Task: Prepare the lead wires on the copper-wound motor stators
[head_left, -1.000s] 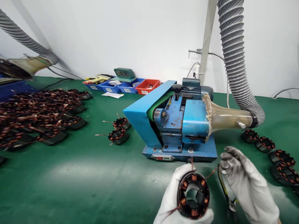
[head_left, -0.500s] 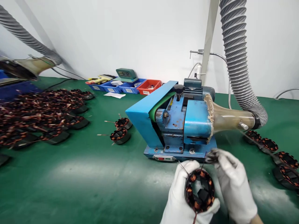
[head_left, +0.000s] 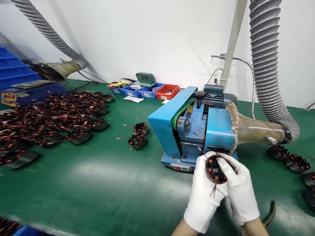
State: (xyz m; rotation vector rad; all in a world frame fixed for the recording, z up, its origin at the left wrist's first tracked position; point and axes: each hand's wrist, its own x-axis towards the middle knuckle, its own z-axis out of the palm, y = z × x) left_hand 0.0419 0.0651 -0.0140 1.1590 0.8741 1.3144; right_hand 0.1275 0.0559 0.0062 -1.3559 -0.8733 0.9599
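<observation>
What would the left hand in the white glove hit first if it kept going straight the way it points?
Probably the blue metal machine: the left hand, gripping the round copper-wound black stator with the right hand, points at its front face, seemingly close, though depth is unclear.

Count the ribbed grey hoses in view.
2. The left hose slants down to the far nozzle; the right hose hangs down to the funnel on the blue machine. None seems hidden.

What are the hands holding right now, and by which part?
One copper-wound stator, gripped by its outer rim: the left hand on its left side, the right hand on its right, in front of the blue machine.
</observation>
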